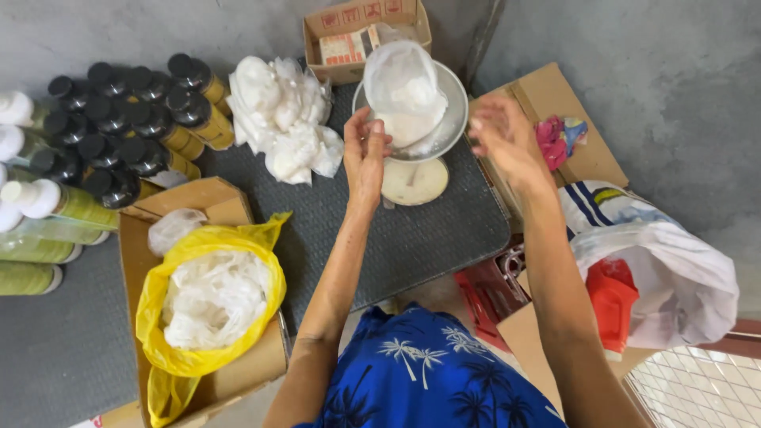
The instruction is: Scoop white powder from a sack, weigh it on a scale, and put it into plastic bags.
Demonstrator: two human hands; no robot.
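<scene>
floor (674,95): grey concrete | mat (380,230): dark textured | light: even daylight

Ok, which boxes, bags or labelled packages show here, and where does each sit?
Open cardboard box, top centre, brown with red print.
Small carton inside it, white and red.
Yellow bag, lower left in a cardboard box, holding white plastic.
White bag, right, striped, red inside.

Black-capped bottles (131,119) stood at the bench's (333,222) far left. A yellow bag (208,305) of white plastic sat in a cardboard box (230,208). Filled white pouches (285,119) lay piled centre.
</scene>
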